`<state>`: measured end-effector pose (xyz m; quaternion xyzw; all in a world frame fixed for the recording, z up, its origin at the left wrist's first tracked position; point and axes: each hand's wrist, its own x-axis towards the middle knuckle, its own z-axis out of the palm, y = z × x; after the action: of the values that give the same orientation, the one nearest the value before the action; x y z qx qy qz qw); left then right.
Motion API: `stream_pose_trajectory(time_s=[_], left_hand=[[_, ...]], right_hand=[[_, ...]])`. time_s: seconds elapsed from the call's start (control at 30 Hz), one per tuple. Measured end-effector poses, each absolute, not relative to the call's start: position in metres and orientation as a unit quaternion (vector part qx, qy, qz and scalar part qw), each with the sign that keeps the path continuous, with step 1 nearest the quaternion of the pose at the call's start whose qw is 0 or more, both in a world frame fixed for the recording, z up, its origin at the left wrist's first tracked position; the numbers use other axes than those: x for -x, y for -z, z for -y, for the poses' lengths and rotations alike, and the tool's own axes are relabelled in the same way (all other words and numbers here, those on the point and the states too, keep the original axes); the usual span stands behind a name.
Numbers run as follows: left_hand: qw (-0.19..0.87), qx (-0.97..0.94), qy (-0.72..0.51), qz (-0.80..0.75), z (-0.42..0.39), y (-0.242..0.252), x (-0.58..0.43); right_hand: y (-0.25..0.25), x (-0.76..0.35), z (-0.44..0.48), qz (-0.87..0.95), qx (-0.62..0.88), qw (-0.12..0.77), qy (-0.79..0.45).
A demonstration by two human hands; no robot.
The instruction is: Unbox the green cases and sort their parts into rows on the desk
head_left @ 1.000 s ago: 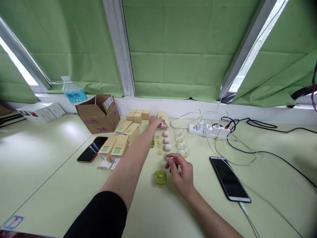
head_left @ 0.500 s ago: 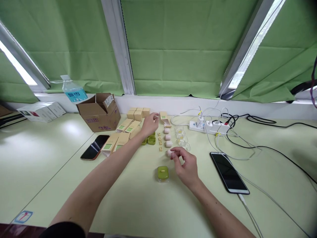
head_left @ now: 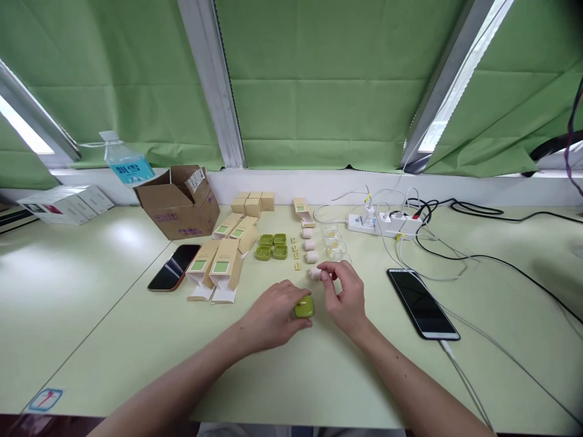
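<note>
My left hand (head_left: pixel 279 312) has its thumb and fingers around a small square box with a green lid (head_left: pixel 303 307); its clear lower part is mostly hidden. At the near end of a row of pale pink rolls (head_left: pixel 310 245), my right hand (head_left: pixel 345 295) pinches the end of the closest roll (head_left: pixel 314 274). Left of that row runs a line of tiny yellow pieces (head_left: pixel 296 255). Several square green lids (head_left: pixel 280 252) sit together farther left. Clear plastic cases (head_left: pixel 334 246) stand behind the right hand.
Opened kraft boxes (head_left: pixel 228 267) and a dark phone (head_left: pixel 173 267) lie at left, before a cardboard carton (head_left: pixel 182 209). Small closed boxes (head_left: pixel 253 206) stand behind. A power strip (head_left: pixel 385 225) with tangled cables and a charging phone (head_left: pixel 423 303) occupy the right side.
My left hand has come back from the opened carton near the far edge and closed around the green-lidded box. My right hand stays at the nearest pink roll.
</note>
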<state>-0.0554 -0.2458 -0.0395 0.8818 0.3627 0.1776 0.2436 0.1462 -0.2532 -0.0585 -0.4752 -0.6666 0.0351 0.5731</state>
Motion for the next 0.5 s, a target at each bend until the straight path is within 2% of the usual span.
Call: stream_pose_trajectory(time_s=[0.13,0.23,0.37,0.5], left_hand=[[0.407,-0.727,-0.321,-0.450,0.235,0.046,0.057],[0.533,-0.604,-0.416,-0.422,0.231,0.048,0.055],[0.605,-0.548,-0.431,-0.384,0.237,0.046,0.048],[0.642,-0.512,-0.441,-0.361,0.240,0.045,0.046]], right_hand=[[0.059,-0.146,0.255,0.717,0.436,0.542,-0.044],[0.062,-0.142,0.257,0.766,0.411,0.493,-0.035],[0.070,-0.135,0.259,0.802,0.412,0.433,-0.008],[0.072,-0.132,0.260,0.803,0.411,0.432,0.001]])
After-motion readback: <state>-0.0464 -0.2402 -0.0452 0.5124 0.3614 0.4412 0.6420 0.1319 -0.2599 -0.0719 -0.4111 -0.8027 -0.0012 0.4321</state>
